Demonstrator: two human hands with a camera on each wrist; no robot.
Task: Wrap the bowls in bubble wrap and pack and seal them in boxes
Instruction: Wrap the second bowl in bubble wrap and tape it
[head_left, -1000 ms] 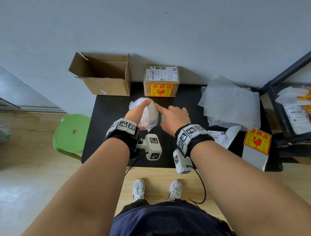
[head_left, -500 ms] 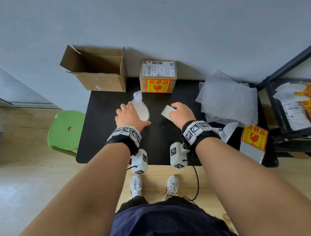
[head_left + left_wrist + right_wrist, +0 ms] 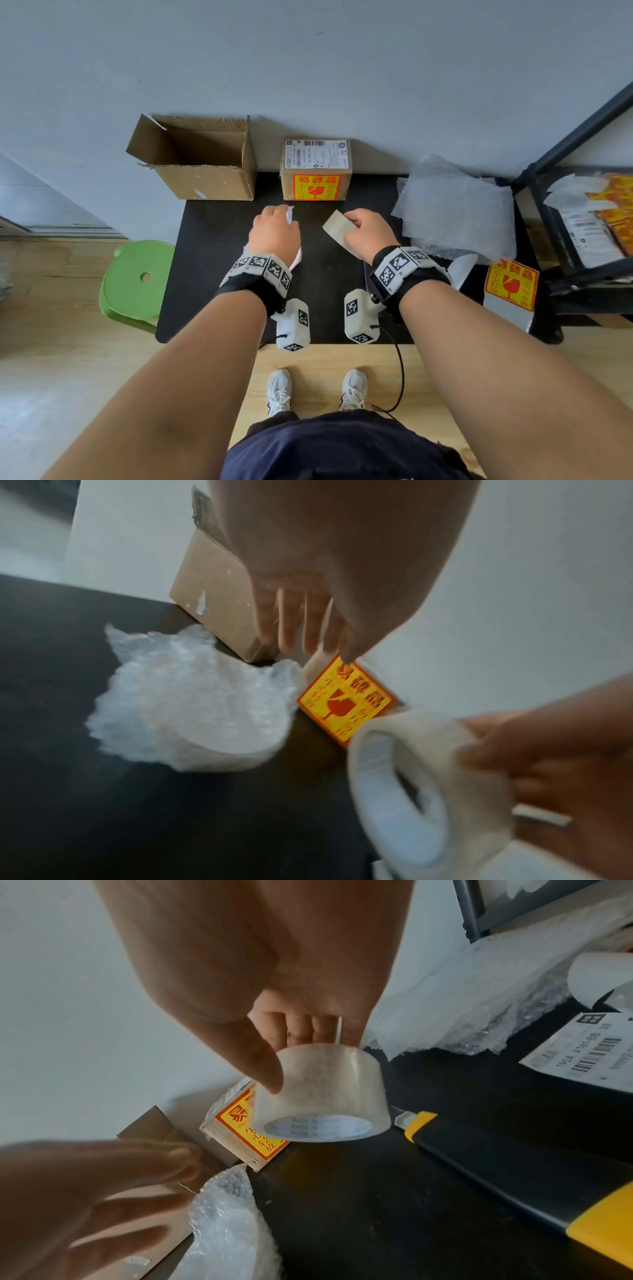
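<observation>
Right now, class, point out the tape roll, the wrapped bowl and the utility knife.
tape roll (image 3: 322, 1093), right wrist view, on its clear outer band.
wrapped bowl (image 3: 195, 707), left wrist view, on the bubble wrap's middle.
utility knife (image 3: 507, 1172), right wrist view, on its black handle.

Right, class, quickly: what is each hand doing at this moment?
Left hand: open, fingers straight above the bubble-wrapped bowl, gripping nothing.
Right hand: holds the clear roll of packing tape.

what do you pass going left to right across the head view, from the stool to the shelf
Round green plastic stool → open brown cardboard box → left hand over the bubble-wrapped bowl → right hand gripping the clear tape roll → pile of clear bubble wrap sheets → black metal shelf.
</observation>
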